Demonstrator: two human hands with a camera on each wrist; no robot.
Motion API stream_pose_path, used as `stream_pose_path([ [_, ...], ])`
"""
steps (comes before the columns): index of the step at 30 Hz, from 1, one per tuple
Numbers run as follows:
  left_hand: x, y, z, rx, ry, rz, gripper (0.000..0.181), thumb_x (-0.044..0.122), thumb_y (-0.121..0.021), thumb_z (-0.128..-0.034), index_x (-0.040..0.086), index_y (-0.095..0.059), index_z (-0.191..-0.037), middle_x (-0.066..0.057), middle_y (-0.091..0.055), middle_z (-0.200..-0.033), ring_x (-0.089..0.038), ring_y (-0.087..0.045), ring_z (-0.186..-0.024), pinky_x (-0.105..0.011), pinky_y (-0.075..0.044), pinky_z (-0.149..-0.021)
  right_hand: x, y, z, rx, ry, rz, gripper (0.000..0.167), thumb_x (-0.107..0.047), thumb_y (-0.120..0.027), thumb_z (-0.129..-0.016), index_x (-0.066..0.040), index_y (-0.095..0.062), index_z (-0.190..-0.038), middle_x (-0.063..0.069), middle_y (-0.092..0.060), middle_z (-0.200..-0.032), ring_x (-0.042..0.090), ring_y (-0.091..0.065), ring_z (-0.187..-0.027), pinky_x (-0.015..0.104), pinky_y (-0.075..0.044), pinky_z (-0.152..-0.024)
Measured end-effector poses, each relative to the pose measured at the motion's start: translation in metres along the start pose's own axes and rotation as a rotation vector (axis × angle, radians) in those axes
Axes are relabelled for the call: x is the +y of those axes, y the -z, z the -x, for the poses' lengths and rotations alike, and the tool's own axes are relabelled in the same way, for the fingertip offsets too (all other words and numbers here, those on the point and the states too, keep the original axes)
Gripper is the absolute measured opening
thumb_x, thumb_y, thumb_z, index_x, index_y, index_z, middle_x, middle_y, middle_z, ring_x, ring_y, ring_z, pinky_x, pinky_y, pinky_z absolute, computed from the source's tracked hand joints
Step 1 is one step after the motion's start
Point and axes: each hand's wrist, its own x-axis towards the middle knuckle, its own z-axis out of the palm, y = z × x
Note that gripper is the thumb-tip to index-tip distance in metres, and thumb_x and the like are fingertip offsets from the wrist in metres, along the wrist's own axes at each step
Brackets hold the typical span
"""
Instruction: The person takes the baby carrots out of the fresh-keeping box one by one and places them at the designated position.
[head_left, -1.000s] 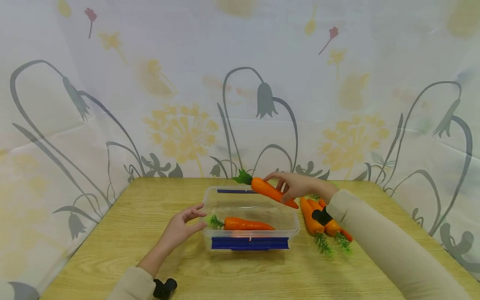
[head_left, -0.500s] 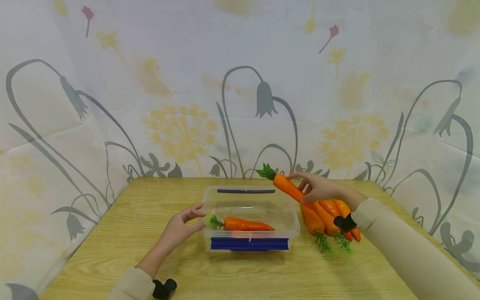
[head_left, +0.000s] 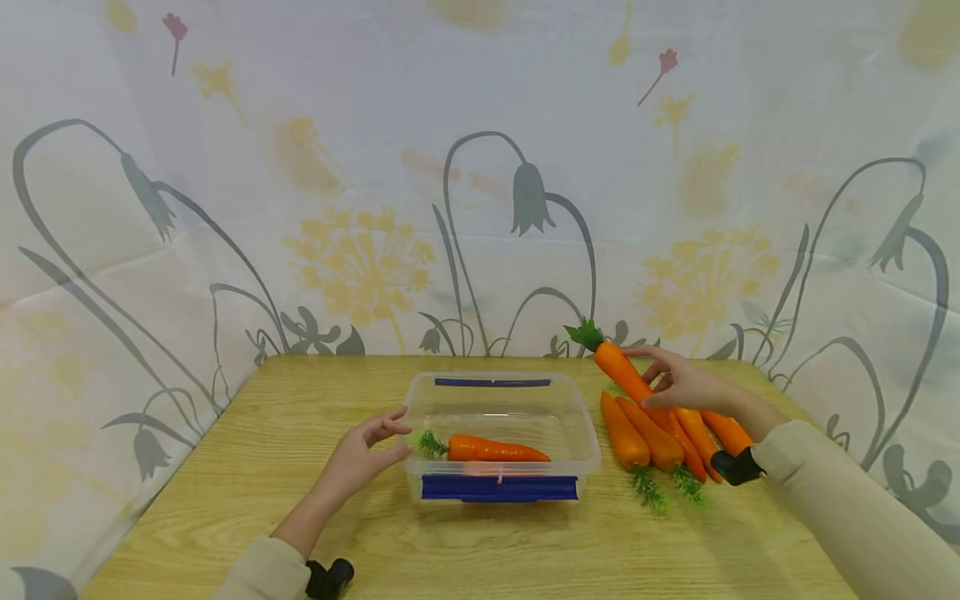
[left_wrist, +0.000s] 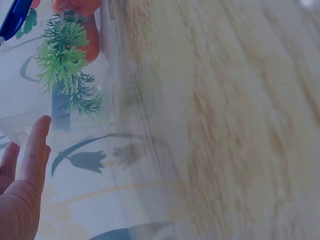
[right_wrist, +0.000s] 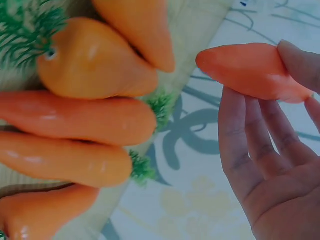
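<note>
At the centre of the bench [head_left: 390,542], seen as a clock face from the head view, sits a clear plastic box [head_left: 587,446] with a blue latch [head_left: 501,487] at six o'clock. Inside, near the front wall, lies one carrot [head_left: 498,450], its leaves toward nine and its tip toward three. At nine o'clock the left hand [head_left: 367,454] holds nothing, fingers spread and gently bent beside the rim; whether they touch it is unclear. At two o'clock the right hand [head_left: 686,387] pinches a second carrot [head_left: 618,367] between thumb and fingers, leafy end up toward ten. Loose carrots [head_left: 656,446] lie grouped at three o'clock.
</note>
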Motion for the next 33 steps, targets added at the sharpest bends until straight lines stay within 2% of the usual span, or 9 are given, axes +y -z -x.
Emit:
stream_pose_path([
  [4,0.0,0.0,0.0,0.0,0.0,-0.002,0.024,0.014,-0.07,-0.0843,0.002,-0.065,-0.105,-0.004,-0.045,-0.14,-0.03,-0.045,-0.123,-0.05,-0.04,-0.095,0.01,0.002,0.01,0.028,-0.026,-0.008,0.074,-0.004,-0.065,-0.085,-0.006,-0.023,-0.146,0.025,-0.045,-0.112,0.035,-0.06,-0.084,0.045,-0.052,-0.07],
  [10,0.0,-0.001,0.001,0.004,0.006,-0.004,0.022,0.01,-0.068,-0.085,0.002,-0.065,-0.105,-0.004,-0.045,-0.14,-0.031,-0.044,-0.123,-0.049,-0.041,-0.094,0.027,0.005,0.024,0.071,-0.04,-0.013,0.074,-0.007,-0.065,-0.087,-0.004,-0.021,-0.146,0.03,-0.041,-0.118,0.032,-0.059,-0.09,0.041,-0.052,-0.067],
  [20,-0.001,-0.002,0.0,0.007,0.009,0.012,0.023,0.011,-0.069,-0.0844,0.003,-0.066,-0.105,-0.004,-0.045,-0.14,-0.031,-0.044,-0.124,-0.049,-0.04,-0.095,0.058,0.012,0.046,0.252,0.026,0.173,0.063,-0.01,-0.069,-0.084,-0.002,-0.038,-0.139,0.025,-0.05,-0.117,0.037,-0.055,-0.096,0.035,-0.052,-0.067],
  [23,0.0,-0.002,0.0,0.01,0.006,0.016,0.022,0.011,-0.069,-0.0844,0.003,-0.066,-0.104,-0.004,-0.045,-0.139,-0.031,-0.043,-0.124,-0.05,-0.04,-0.095,0.066,0.017,0.052,0.285,0.037,0.187,0.059,-0.01,-0.069,-0.084,-0.001,-0.042,-0.136,0.026,-0.048,-0.12,0.035,-0.056,-0.096,0.033,-0.052,-0.066],
  [26,0.0,-0.002,0.0,0.012,0.004,0.017,0.021,0.01,-0.069,-0.0844,0.002,-0.066,-0.104,-0.004,-0.046,-0.139,-0.031,-0.044,-0.124,-0.05,-0.04,-0.094,0.074,0.023,0.058,0.3,0.002,0.162,0.056,-0.012,-0.068,-0.086,0.003,-0.042,-0.133,0.028,-0.044,-0.124,0.035,-0.056,-0.096,0.033,-0.053,-0.067],
  [30,0.001,-0.001,0.001,0.007,0.007,0.016,0.022,0.01,-0.069,-0.0845,0.002,-0.065,-0.105,-0.004,-0.045,-0.14,-0.031,-0.044,-0.124,-0.049,-0.041,-0.094,0.084,0.029,0.067,0.308,-0.068,0.151,0.057,-0.016,-0.064,-0.089,0.008,-0.038,-0.133,0.033,-0.045,-0.121,0.038,-0.056,-0.096,0.035,-0.052,-0.068],
  [33,0.001,-0.001,0.001,0.006,0.009,0.014,0.022,0.01,-0.068,-0.0847,0.002,-0.065,-0.105,-0.004,-0.045,-0.14,-0.031,-0.043,-0.125,-0.05,-0.04,-0.095,0.093,0.034,0.074,0.331,-0.1,0.182,0.056,-0.017,-0.062,-0.091,0.01,-0.038,-0.133,0.036,-0.048,-0.118,0.031,-0.059,-0.094,0.033,-0.052,-0.067],
])
